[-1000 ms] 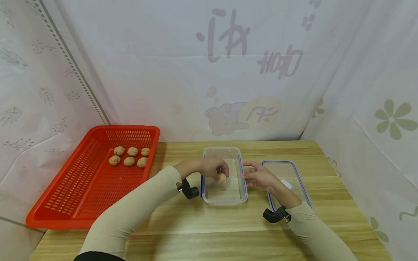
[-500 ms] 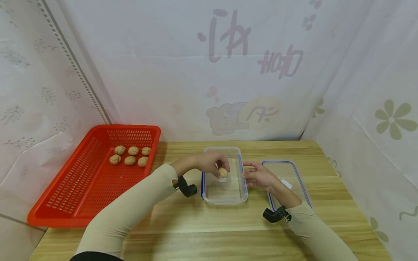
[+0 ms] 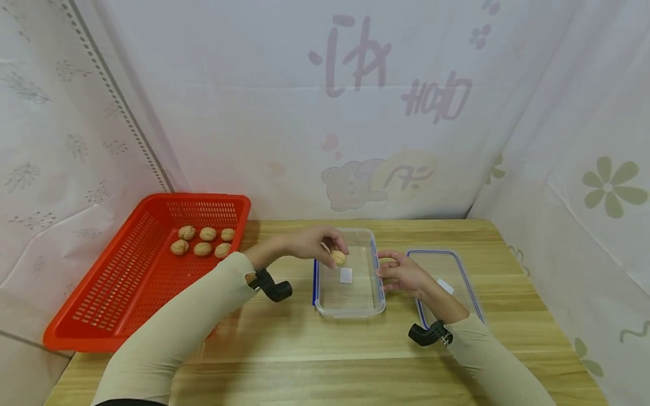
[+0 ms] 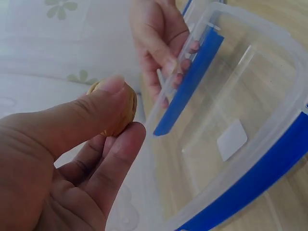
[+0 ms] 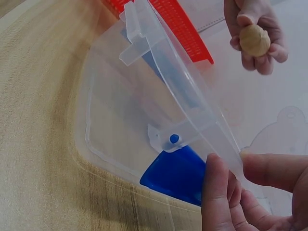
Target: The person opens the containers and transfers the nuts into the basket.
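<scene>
In the head view my left hand [image 3: 311, 243] pinches a walnut [image 3: 338, 258] between thumb and fingers, over the left side of a clear plastic food container [image 3: 350, 312]. The left wrist view shows the walnut [image 4: 126, 113] held up, higher than the container's rim. Its blue clip flaps hang along the sides, and a white square label [image 3: 346, 276] shows through its bottom. On the right side, my right hand [image 3: 401, 274] grips the container's wall; in the right wrist view its thumb and fingers [image 5: 215, 190] pinch the rim beside a blue flap [image 5: 175, 175].
To the left stands a red slotted plastic basket [image 3: 147, 293] with several walnuts [image 3: 202, 249] near its back right. The container's lid [image 3: 442, 264], with a blue seal, lies on the wooden table [image 3: 304, 372] beneath the right forearm. A printed cloth [image 3: 284, 113] hangs behind.
My left hand has lifted the walnut from low inside the container, moving it up and to the left, which uncovers the white label. The right hand has stayed in place.
</scene>
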Tool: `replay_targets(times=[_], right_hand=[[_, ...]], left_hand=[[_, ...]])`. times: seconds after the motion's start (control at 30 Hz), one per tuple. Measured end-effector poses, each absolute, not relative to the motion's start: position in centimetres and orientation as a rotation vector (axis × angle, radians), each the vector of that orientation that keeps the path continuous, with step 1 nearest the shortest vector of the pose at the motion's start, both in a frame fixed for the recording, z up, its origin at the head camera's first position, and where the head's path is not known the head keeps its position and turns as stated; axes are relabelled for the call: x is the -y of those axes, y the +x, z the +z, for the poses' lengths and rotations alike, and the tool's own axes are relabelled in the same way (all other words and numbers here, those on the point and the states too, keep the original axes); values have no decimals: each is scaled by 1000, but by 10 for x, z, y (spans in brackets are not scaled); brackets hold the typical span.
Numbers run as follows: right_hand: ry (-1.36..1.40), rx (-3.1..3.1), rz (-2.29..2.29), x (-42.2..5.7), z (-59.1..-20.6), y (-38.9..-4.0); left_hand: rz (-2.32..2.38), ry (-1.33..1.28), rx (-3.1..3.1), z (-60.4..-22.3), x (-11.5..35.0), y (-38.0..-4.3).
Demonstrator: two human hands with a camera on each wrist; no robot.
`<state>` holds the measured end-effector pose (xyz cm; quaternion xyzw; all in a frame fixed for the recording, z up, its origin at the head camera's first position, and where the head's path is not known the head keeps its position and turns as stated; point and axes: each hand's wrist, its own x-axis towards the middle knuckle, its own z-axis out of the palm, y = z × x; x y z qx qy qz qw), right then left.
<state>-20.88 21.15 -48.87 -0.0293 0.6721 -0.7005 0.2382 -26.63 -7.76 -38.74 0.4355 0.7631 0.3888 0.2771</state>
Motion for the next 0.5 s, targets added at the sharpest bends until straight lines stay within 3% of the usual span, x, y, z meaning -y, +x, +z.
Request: replay_targets(times=[0.5], right_hand=[[-88,-1825,-1926,-211,-488,-208]], left_hand=[[1159,978,-2138,-363,139,-261]])
